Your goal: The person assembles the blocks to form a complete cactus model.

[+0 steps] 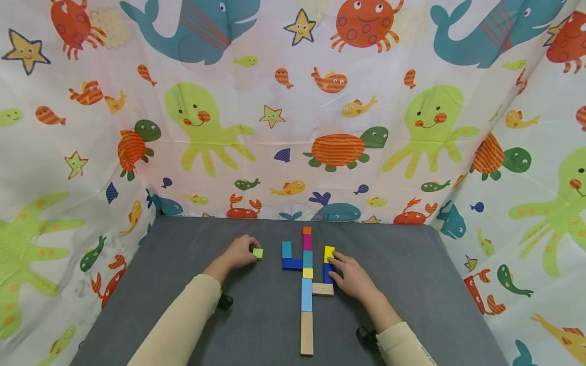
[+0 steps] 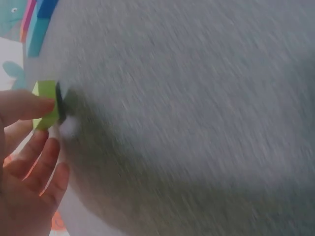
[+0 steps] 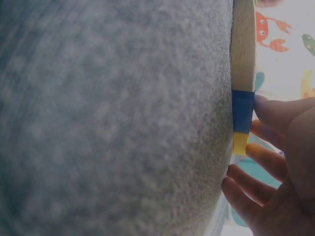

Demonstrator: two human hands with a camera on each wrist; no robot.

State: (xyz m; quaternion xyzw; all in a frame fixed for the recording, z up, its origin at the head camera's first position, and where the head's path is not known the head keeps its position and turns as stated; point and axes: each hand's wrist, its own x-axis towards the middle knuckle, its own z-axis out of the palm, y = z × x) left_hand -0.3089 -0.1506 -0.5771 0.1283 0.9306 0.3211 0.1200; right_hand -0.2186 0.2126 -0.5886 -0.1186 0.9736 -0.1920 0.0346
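My left hand [image 1: 238,253] pinches a small light green block [image 1: 258,253] between thumb and finger, left of the block figure. In the left wrist view the same green block [image 2: 47,93] sits at the fingertips. My right hand [image 1: 353,277] rests at the figure's right side, its spread fingers touching the yellow block [image 1: 329,253] and the dark blue block [image 1: 328,273]. Below these lies a plain wooden block [image 1: 322,290], which joins the central column at the light blue block [image 1: 306,295]. In the right wrist view the thumb is against the blue block [image 3: 242,110].
The column runs from an orange block [image 1: 307,230] through magenta, teal and yellow ones to a long wooden block [image 1: 306,333]. On its left stand a teal block [image 1: 286,249] and a dark blue block [image 1: 292,265]. A sea-animal curtain [image 1: 274,137] surrounds the grey table [image 1: 256,320].
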